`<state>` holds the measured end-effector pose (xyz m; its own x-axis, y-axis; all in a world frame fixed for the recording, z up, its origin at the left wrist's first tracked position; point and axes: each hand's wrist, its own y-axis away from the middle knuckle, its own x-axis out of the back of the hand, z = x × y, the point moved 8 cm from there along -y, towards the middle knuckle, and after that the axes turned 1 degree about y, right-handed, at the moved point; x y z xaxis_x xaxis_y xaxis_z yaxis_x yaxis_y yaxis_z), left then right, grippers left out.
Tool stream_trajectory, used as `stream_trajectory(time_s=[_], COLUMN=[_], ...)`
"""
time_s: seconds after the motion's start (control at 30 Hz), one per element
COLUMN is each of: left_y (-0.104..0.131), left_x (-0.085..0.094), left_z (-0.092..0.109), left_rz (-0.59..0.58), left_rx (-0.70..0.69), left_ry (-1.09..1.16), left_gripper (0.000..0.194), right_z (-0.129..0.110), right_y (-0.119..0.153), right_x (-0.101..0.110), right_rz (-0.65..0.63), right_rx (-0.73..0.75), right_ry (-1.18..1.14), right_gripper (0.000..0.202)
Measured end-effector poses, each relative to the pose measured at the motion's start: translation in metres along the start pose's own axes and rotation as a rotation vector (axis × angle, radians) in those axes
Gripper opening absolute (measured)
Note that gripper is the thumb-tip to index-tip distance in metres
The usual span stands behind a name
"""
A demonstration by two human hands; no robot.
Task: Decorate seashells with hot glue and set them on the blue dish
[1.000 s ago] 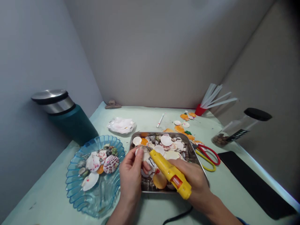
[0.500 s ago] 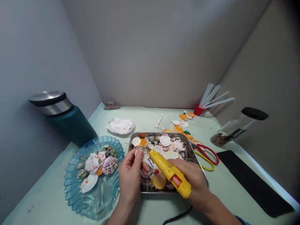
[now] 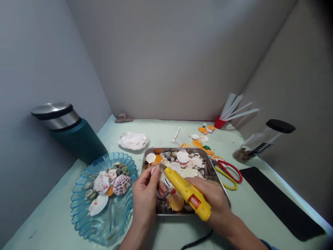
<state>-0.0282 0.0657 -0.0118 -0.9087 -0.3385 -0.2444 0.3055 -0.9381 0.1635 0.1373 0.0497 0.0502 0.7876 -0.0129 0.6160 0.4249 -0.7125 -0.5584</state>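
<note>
My right hand (image 3: 210,194) is wrapped round a yellow hot glue gun (image 3: 186,187), whose nozzle points up and left toward my other hand. Between thumb and fingers, my left hand (image 3: 147,189) pinches a small pale shell (image 3: 155,170), mostly covered by the fingertips. The nozzle tip is close to this shell; whether they touch I cannot tell. Both hands are over a metal tray (image 3: 169,214) holding many white, orange and striped shells. A yellow scallop shell (image 3: 176,202) lies in its front part, below the glue gun.
Left stands a blue scalloped plate (image 3: 104,227) with shells, beside a teal bottle (image 3: 78,140). Scissors (image 3: 235,170), a black flat case (image 3: 282,205) and a clear jar (image 3: 262,142) are at right. Behind are a red cup of glue sticks (image 3: 220,121), a plastic packet (image 3: 133,140) and orange shells (image 3: 197,143).
The glue gun's nozzle has shifted very slightly left, staying by the pinched shell. Both hands keep their grip, and the view has moved only a little.
</note>
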Motion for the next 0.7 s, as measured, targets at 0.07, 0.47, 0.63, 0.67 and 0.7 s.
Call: stream_trajectory(time_s=[0.07, 0.47, 0.63, 0.67, 0.7], left_y=[-0.0004, -0.0001, 0.0001, 0.0001, 0.0], left_x=[0.0001, -0.0004, -0.0016, -0.0018, -0.0022], left_z=[-0.0001, -0.0013, -0.0003, -0.0002, -0.0002], left_rz=[0.001, -0.018, -0.022, -0.025, -0.03], left_rx=[0.0, -0.002, 0.0, -0.001, -0.002], left_ry=[0.0, 0.008, 0.015, 0.011, 0.005], left_gripper=[0.043, 0.04, 0.04, 0.039, 0.039], right_z=[0.0001, 0.0032, 0.0012, 0.0016, 0.002], right_y=[-0.0001, 0.0009, 0.0001, 0.0004, 0.0008], right_x=[0.0001, -0.0005, -0.0003, -0.0005, -0.0006], right_rz=[-0.001, -0.01, -0.017, -0.023, -0.027], right_rx=[-0.006, -0.031, -0.013, -0.02, -0.026], right_ry=[-0.001, -0.02, -0.002, 0.0, 0.003], right_gripper=[0.02, 0.018, 0.018, 0.017, 0.017])
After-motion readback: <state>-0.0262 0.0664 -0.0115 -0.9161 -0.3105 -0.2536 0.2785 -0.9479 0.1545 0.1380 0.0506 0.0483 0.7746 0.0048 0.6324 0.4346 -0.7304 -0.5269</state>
